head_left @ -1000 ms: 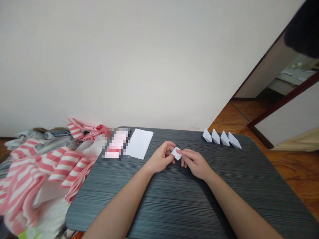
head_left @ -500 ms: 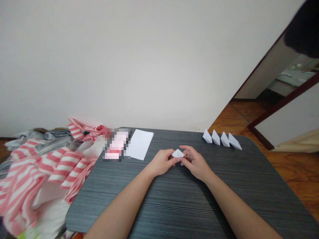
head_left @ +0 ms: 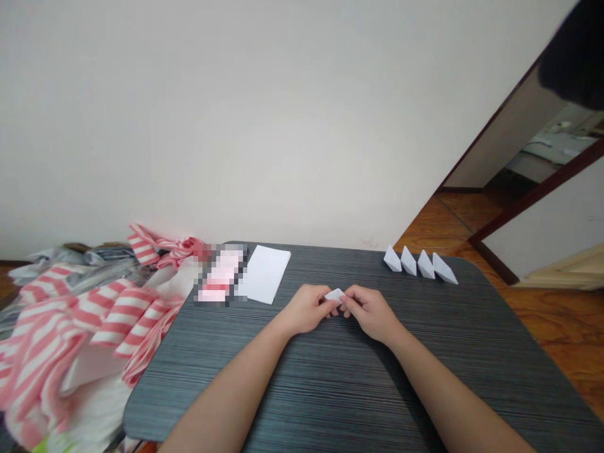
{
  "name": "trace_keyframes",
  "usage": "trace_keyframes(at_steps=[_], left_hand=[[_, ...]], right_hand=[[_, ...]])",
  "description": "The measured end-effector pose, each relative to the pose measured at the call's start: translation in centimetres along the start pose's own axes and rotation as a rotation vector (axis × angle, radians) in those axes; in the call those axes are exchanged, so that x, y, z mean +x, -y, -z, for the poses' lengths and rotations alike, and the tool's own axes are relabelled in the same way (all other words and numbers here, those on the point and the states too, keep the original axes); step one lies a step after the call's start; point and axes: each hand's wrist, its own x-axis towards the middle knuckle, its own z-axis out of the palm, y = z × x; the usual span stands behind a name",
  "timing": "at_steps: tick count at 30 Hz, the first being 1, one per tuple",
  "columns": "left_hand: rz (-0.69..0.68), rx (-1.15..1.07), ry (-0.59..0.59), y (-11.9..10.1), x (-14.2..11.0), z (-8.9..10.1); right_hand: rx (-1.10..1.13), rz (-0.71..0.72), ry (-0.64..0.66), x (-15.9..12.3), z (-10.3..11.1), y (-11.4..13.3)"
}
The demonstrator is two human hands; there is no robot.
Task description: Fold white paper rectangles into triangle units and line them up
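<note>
A small piece of folded white paper [head_left: 335,294] is held between my two hands above the middle of the dark table [head_left: 325,384]. My left hand [head_left: 307,309] pinches its left side, thumb on the near face. At its right side, my right hand [head_left: 369,310] grips the edge with thumb and curled fingers. The paper comes to a low peak at the top, and the fingers cover both of its ends. Several folded white paper boats [head_left: 426,264] stand in a row at the table's far right.
A stack of white paper [head_left: 268,275] lies at the back left of the table, beside a blurred-out pink and white item [head_left: 220,275]. Red-and-white striped cloth [head_left: 113,314] is heaped left of the table. A pale wall [head_left: 292,126] rises behind it.
My right hand's fingers have curled in around the paper's right side, covering more of it. The paper has shifted slightly left. My left hand has barely moved.
</note>
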Motion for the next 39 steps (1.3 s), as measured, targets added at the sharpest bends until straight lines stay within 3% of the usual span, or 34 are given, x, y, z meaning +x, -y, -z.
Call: trace_keyframes(at_steps=[12,39], left_hand=[[-0.059,0.119,0.003,-0.55,-0.06,0.04],[-0.096,0.253,0.063,-0.75,-0.2,0.31]], right_hand=[[-0.086,0.043,-0.009,0.06,0.06,0.03],[-0.019,0.104,-0.023,0.15,0.17,0.41]])
